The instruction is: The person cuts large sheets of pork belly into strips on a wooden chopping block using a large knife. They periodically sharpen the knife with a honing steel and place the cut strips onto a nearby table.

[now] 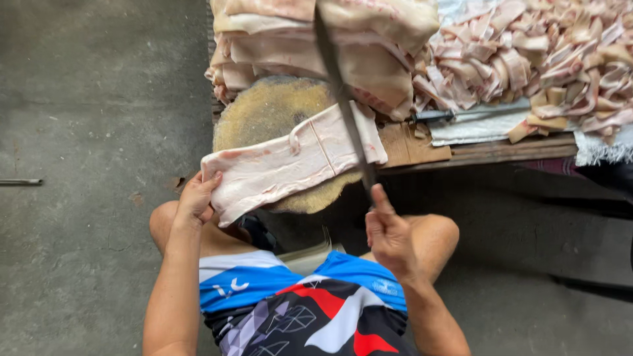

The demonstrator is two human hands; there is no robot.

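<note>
the right hand is clenching the handle of a long knife, whose blade is running straight away from the grip across the pale pork slab. the slab is lying crosswise on the round chopping block, the left hand pinching its near-left end.

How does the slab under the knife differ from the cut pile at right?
The slab on the block is one broad, flat sheet; the pile of strips is many small, jumbled pieces. The left hand holds the slab; nothing touches the pile. The right hand holds the knife. Both are pale pink.
</note>
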